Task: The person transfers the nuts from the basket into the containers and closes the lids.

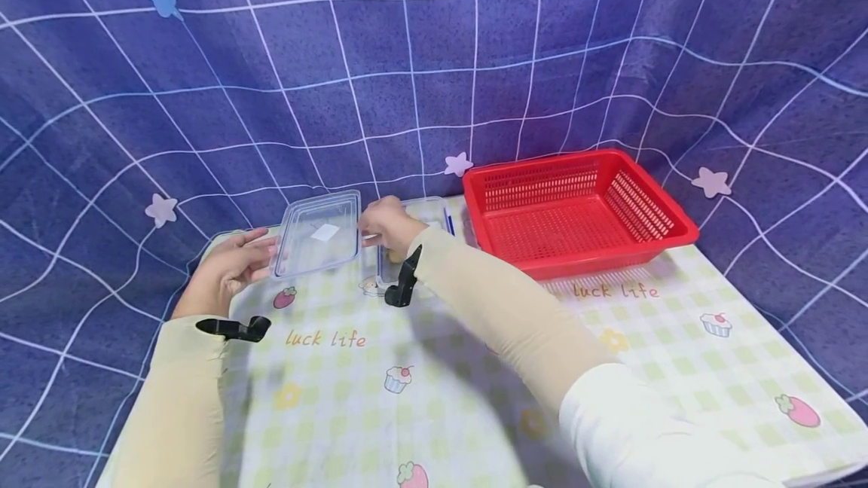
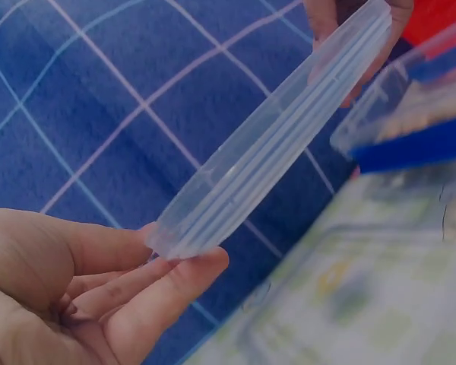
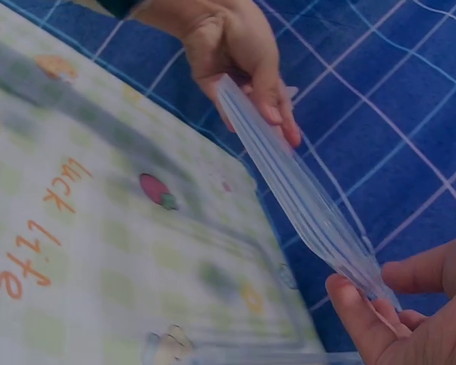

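Observation:
A clear rectangular plastic lid (image 1: 313, 253) with a white label (image 1: 325, 233) is held up tilted above the table, at left of centre in the head view. My left hand (image 1: 233, 263) pinches its left edge between thumb and fingers. At the opposite edge, my right hand (image 1: 386, 223) grips it the same way. Edge-on in the left wrist view, the lid (image 2: 270, 144) shows stepped ridges along its side. Partly hidden behind my right hand and wrist is a clear plastic container (image 1: 429, 209) with a blue clasp (image 2: 418, 148) and tan contents.
A red perforated plastic basket (image 1: 583, 258) stands at the back right of the table, just right of the container. Under everything lies a green-checked tablecloth (image 1: 325, 398) with printed pictures. A blue curtain (image 1: 434, 51) hangs close behind and at the sides.

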